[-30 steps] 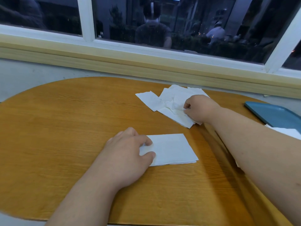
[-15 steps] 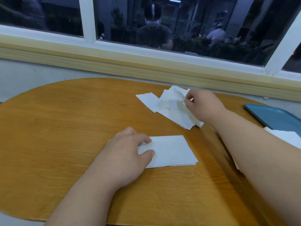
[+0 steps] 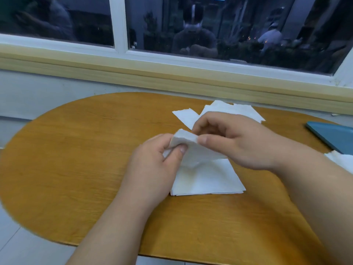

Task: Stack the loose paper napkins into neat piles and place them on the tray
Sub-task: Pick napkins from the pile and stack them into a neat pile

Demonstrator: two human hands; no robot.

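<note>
White paper napkin [image 3: 192,145] is held above the wooden bench [image 3: 76,159], pinched at one end by the left hand [image 3: 158,167] and at the other by the right hand [image 3: 236,142]. It hangs just over the neat pile [image 3: 208,181]; loose napkins [image 3: 229,109] lie beyond, with the blue tray [image 3: 336,136] at far right. Stacking looks to be the step in hand; laying this one down calls for squaring its edges to the pile

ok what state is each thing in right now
left hand, pinching held napkin
right hand, pinching held napkin
held napkin, lifted over the pile, creased
pile, flat on table, edges squared
loose napkins, scattered, overlapping
tray, on table, partly out of frame
</note>
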